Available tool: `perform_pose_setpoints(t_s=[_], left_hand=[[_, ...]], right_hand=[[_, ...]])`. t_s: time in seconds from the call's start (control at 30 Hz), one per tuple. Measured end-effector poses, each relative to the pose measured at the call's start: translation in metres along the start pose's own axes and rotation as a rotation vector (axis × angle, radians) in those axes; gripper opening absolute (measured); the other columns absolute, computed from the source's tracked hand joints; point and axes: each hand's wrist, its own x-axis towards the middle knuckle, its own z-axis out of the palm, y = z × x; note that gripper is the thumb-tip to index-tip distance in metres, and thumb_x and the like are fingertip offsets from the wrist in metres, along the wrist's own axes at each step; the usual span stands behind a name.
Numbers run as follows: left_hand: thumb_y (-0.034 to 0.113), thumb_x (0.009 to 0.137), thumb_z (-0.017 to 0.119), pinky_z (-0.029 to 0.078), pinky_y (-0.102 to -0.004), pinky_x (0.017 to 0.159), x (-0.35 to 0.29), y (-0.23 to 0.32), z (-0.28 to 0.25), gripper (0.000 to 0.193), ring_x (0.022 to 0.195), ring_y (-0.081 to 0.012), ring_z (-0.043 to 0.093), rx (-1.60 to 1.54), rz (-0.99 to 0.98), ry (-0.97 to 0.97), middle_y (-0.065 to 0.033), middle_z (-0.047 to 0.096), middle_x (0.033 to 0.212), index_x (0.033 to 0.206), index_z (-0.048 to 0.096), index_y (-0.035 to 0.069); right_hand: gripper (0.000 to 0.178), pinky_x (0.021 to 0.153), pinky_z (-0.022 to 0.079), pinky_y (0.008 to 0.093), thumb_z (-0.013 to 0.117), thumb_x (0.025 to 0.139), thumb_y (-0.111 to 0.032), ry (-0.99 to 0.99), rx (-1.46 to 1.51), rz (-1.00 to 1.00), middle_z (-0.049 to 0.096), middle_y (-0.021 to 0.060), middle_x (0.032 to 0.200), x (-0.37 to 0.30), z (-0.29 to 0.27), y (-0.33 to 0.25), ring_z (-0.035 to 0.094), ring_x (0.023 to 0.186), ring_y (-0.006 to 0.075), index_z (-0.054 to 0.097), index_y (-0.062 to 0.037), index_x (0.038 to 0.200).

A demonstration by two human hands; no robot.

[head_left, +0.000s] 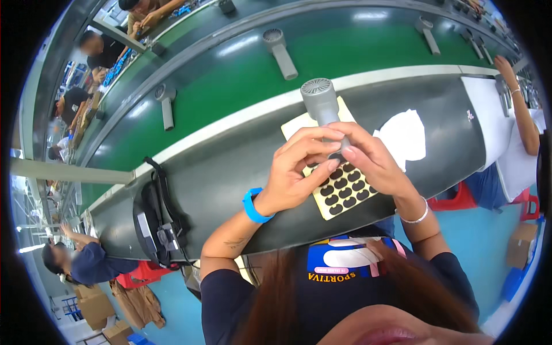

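Note:
A grey handheld fan (319, 100) with a round slotted grille points away from me over the workbench. Its handle comes back between my two hands. My right hand (374, 158) is closed round the handle, thumb toward its near end. My left hand (296, 167) is closed in a pinch at the same end, fingertips against the handle. A small dark piece (336, 156) shows between the thumbs, like the black stickers below; the fingers partly hide it. Under my hands lies a pale yellow sheet of black oval stickers (347, 192), partly covered.
A crumpled white sheet (405, 138) lies to the right, and a black bag (155, 221) to the left. Beyond the bench, a green conveyor belt (224, 80) carries several grey fans (280, 54). Other people sit along the line, one arm (520, 103) at far right.

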Motion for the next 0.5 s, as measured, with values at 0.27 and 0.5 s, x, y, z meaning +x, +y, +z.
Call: perform_pose_setpoints(t_s=[0.27, 0.5], left_hand=[[0.014, 0.078, 0.071, 0.047, -0.0375, 0.088, 0.095, -0.055, -0.080, 0.049, 0.108, -0.0306, 0.053, 0.772, 0.001, 0.148, -0.0192, 0.035, 0.137, 0.123, 0.052, 0.005], [0.040, 0.075, 0.072, 0.034, -0.0490, 0.098, 0.096, -0.151, -0.114, 0.063, 0.117, -0.0419, 0.041, 1.251, -0.224, 0.215, -0.0267, 0.039, 0.132, 0.132, 0.050, 0.021]], right_hand=[[0.033, 0.071, 0.049, 0.0360, 0.054, 0.091, -0.029, 0.235, -0.653, -0.101, 0.065, 0.0158, 0.098, 0.084, -0.082, 0.027, 0.064, 0.078, 0.0289, 0.054, -0.0086, 0.118], [0.039, 0.080, 0.046, 0.0416, 0.059, 0.089, -0.031, 0.256, -0.922, -0.325, 0.059, 0.0173, 0.104, 0.170, -0.166, 0.104, 0.058, 0.093, 0.0355, 0.051, -0.0087, 0.119]])
